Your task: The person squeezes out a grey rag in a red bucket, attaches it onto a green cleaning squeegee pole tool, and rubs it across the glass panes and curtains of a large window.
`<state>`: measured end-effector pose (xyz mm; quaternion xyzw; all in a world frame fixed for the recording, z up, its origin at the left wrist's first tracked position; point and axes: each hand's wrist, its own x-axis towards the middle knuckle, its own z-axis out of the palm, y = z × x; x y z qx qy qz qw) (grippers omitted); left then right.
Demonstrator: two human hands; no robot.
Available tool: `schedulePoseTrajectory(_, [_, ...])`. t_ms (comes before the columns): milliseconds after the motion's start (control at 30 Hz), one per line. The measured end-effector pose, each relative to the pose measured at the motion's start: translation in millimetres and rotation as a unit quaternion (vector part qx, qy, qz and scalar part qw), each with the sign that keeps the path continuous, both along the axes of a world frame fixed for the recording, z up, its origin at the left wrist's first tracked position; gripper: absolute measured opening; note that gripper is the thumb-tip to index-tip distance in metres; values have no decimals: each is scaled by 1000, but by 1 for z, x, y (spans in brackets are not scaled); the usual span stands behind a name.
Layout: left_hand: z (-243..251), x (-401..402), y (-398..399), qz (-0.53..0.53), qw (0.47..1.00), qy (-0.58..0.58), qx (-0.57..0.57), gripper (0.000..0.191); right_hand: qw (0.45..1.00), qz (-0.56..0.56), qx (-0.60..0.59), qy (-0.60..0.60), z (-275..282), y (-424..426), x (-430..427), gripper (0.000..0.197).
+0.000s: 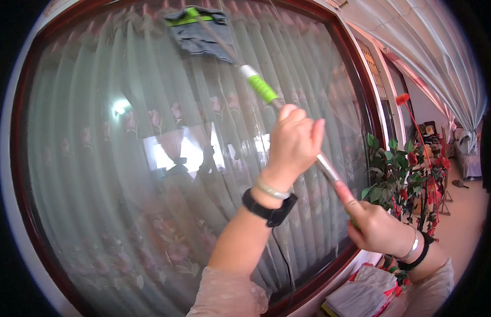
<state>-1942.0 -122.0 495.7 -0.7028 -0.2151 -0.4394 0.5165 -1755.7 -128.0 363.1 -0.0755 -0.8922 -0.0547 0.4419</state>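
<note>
My left hand (295,138) is closed around the metal pole of a flat mop (326,168), just below its green and white grip sleeve (262,88). Lower on the same pole, my right hand (374,226) grips near its end, thumb laid along the shaft. The pole slants up to the left to a mop head with a grey cloth pad (202,37) and a green clamp. That pad lies against the upper part of a large window pane (150,222) in a dark red frame. Sheer floral curtains hang behind the glass, which shows bright reflections.
Beside the window at right stands an artificial plant with red flowers (400,186), with a red duster (403,99) on a long handle. Folded cloths (360,291) lie at the lower right. A tied-back curtain (447,59) hangs at the upper right. A dark cord runs down near the glass.
</note>
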Motion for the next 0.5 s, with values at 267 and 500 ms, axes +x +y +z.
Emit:
schedulePoseTrajectory(267, [-17, -70, -97, 194, 979, -25, 50, 19, 980, 192, 42, -31, 4, 3, -71, 82])
schedulePoseTrajectory(500, [-26, -125, -99, 246, 968, 5, 52, 9, 732, 470, -476, -131, -21, 30, -146, 49])
